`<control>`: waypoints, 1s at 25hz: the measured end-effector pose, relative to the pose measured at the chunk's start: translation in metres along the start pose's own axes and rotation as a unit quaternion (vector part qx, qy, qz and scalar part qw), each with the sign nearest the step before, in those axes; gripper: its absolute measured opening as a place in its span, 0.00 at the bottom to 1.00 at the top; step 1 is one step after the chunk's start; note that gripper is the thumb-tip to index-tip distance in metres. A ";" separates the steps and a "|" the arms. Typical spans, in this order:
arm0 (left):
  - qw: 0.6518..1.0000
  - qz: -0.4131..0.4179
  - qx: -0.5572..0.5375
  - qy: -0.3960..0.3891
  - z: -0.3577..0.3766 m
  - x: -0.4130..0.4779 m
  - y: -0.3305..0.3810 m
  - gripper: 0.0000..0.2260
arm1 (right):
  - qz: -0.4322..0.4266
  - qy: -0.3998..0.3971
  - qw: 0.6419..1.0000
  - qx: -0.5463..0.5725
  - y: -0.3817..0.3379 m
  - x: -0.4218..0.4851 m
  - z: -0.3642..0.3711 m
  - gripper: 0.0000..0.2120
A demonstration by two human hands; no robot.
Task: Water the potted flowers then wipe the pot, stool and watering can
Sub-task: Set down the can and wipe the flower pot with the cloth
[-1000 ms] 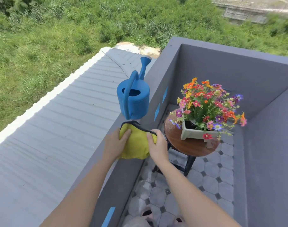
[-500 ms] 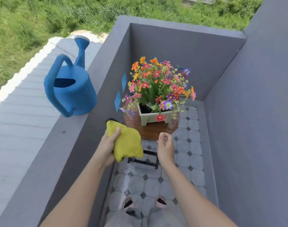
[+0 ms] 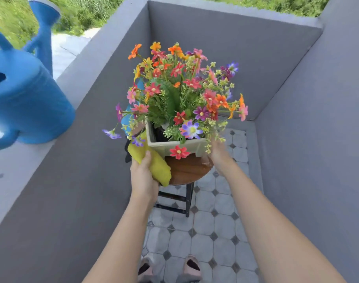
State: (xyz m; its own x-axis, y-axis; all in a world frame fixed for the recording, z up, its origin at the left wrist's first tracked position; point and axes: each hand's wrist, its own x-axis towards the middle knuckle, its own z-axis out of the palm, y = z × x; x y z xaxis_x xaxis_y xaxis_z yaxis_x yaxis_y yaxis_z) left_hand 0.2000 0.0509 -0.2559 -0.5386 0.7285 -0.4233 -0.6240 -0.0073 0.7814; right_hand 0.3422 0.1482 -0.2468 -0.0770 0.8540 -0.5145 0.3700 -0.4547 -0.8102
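Note:
A pale green square pot (image 3: 164, 146) full of colourful flowers (image 3: 180, 90) stands on a round brown stool (image 3: 186, 170) with black legs. My left hand (image 3: 143, 176) grips a yellow cloth (image 3: 154, 164) against the pot's left side, over the stool's left edge. My right hand (image 3: 217, 154) reaches the pot's right corner with fingers spread; flowers partly hide the fingertips, so contact is unclear. The blue watering can (image 3: 27, 99) stands on the grey ledge at the left, apart from both hands.
Grey parapet walls (image 3: 225, 64) enclose a narrow balcony corner on three sides. The floor (image 3: 207, 237) is grey octagonal tile, with my feet at the bottom. Beyond the ledge (image 3: 17, 164) lie a corrugated roof and grass.
Both hands moved forward from the ledge to the pot. My right hand let go of the cloth, which stays in the left hand. The view swung right and closer to the flowers.

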 end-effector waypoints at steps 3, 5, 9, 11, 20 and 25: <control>1.000 0.008 0.020 0.007 0.005 0.006 -0.005 0.12 | 0.001 0.009 0.993 -0.122 -0.008 0.005 -0.004 0.16; 0.994 0.038 0.106 0.013 0.011 0.014 -0.003 0.26 | -0.017 -0.028 0.984 -0.172 -0.023 0.002 -0.004 0.16; 0.942 0.166 0.288 0.057 0.030 0.032 0.007 0.33 | -0.062 -0.024 0.986 -0.155 -0.044 0.014 -0.002 0.29; 0.931 0.198 0.304 0.045 0.037 0.046 0.009 0.35 | -0.031 -0.040 0.992 -0.118 -0.057 0.023 -0.001 0.34; 0.733 0.349 0.580 0.076 0.030 0.058 -0.049 0.10 | 0.023 -0.045 0.994 -0.101 -0.087 0.039 -0.007 0.19; 0.709 0.373 0.583 0.138 0.038 0.059 -0.020 0.06 | 0.030 -0.032 0.992 -0.118 -0.092 0.039 -0.013 0.30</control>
State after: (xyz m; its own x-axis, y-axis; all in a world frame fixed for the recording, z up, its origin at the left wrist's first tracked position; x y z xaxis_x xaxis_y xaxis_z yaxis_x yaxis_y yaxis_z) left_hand 0.2028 0.1201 -0.2793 -0.6632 0.6571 0.3583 0.6973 0.3686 0.6147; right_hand 0.3171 0.2267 -0.1885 -0.1037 0.8068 -0.5817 0.5811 -0.4255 -0.6938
